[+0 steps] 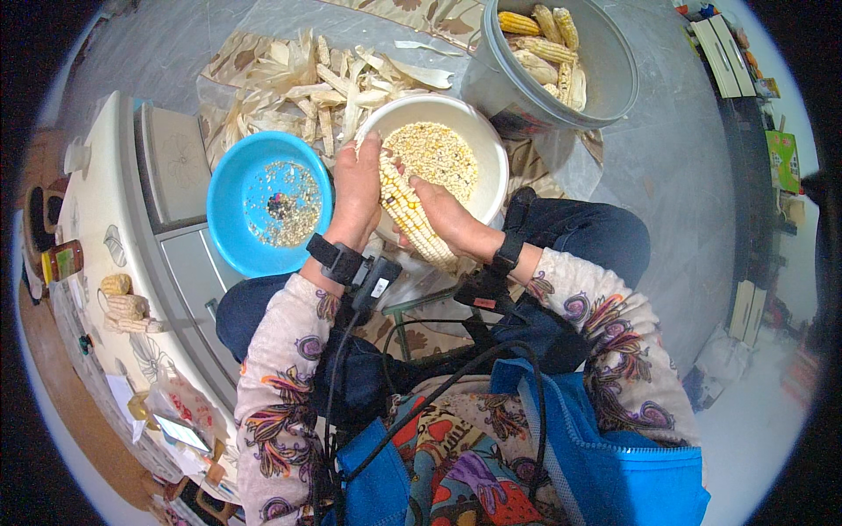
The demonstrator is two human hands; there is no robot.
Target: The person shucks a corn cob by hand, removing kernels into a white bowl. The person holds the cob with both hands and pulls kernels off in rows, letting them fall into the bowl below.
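An ear of dried corn [411, 214], pale with some yellow and dark kernels, is held aslant between my two hands. My left hand [357, 187] grips its upper end, the fingers partly hidden behind it. My right hand [448, 217] is around its middle and lower part, the thumb pressed on the kernels. Just beyond the ear stands a white basin [498, 148] holding many loose corn kernels [434, 154]. At the left is a blue basin [227, 197] with fewer kernels and small bits scattered over its bottom.
A grey bucket [615, 72] holding several corn cobs stands at the upper right. Dry husks and bare cobs [322, 92] lie on a patterned cloth beyond the basins. A white cabinet [138, 243] at the left bears a few cobs [125, 309], a jar [64, 261] and a phone [182, 432].
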